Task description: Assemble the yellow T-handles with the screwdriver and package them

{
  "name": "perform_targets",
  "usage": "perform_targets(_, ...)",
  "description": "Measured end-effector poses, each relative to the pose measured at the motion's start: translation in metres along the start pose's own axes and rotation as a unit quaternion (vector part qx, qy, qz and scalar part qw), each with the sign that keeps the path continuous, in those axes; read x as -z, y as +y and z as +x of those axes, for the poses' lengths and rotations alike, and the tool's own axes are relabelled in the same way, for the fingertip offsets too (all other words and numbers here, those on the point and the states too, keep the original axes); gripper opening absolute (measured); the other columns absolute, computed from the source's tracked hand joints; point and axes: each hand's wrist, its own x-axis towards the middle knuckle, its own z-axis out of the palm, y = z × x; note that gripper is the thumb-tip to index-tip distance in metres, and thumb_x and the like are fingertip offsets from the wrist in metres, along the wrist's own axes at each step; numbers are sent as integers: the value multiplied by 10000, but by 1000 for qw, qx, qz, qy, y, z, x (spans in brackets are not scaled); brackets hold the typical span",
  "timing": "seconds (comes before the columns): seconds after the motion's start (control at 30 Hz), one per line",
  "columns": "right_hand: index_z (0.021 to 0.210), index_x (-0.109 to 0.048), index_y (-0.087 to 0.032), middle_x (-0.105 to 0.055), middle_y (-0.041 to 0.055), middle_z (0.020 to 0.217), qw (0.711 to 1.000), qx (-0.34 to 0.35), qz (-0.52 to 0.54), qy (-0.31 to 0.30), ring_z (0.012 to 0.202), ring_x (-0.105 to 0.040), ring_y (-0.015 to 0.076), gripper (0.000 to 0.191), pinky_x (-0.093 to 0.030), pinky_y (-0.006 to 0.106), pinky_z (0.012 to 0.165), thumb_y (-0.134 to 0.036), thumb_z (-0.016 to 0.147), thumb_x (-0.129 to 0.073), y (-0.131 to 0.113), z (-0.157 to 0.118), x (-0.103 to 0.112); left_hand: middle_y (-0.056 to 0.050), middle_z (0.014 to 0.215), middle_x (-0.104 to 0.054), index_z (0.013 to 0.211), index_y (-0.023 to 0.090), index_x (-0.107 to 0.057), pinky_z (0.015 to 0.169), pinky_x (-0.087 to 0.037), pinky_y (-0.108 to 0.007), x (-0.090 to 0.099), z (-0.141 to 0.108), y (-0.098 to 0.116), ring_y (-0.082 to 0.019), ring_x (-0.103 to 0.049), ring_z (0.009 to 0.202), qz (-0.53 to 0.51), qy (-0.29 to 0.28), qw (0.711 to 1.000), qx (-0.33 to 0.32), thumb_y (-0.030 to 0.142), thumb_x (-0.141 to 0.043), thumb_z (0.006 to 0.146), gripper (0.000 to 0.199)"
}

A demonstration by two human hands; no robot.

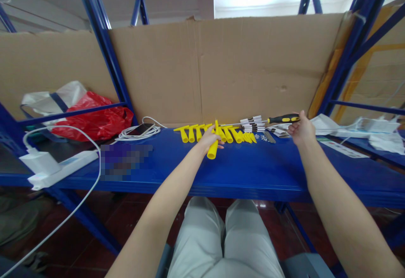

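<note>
At centre on the blue shelf [253, 170], our left hand [209, 139] curls its fingers round a yellow handle [212, 151], near side of the yellow row [191, 136]; our right hand [303, 130] pinches the screwdriver [282, 119] by its right end. That end grip could let it swing, scattering the row.

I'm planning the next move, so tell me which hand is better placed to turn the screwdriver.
Probably the right hand: it holds the screwdriver by its handle end, the shaft pointing toward the left hand, which is occupied holding a yellow piece.
</note>
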Motion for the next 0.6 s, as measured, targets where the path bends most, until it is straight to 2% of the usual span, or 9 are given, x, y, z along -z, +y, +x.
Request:
perform_targets(0.13,569,-273,-213,-271,-54,436,999,-17,0,31,365,-289,85,494,-257,221,339,-468,898,-539,-5,-7,-10,-118,1111,-651,1521,238,-227,496,-551,-196,0,-2,1,-89,-640,577,1,5,1000,3,-64,-484,733,882)
perform_targets(0.2,567,-240,-202,-297,-44,453,999,-20,3,32,377,-299,80,499,-268,214,347,-431,924,-503,-7,-12,-15,-120,1110,-652,1523,237,-224,495,-552,-197,0,-2,1,-87,-637,570,-1,6,1000,5,-63,-482,732,884)
perform_targets(0.27,567,-242,-201,-300,-45,455,999,-8,2,33,381,-296,77,494,-260,204,344,-412,930,-504,-8,-16,-18,-122,1115,-650,1525,239,-218,501,-557,-200,1,-1,1,-88,-643,572,-2,9,1000,11,-59,-488,730,891)
perform_targets(0.43,604,-330,-219,-301,-80,434,999,33,5,39,361,-266,68,456,-221,186,308,-436,847,-649,-9,-20,-19,-120,1110,-650,1528,255,-205,516,-575,-224,1,2,-1,-101,-657,581,5,14,1000,24,-52,-509,723,914)
perform_targets(0.6,639,-372,-234,-360,-90,440,999,30,5,38,348,-311,67,413,-239,182,298,-427,807,-696,-9,-16,-16,-111,1060,-654,1530,246,-218,517,-575,-231,0,2,-1,-104,-653,574,8,17,1000,22,-61,-506,731,904)
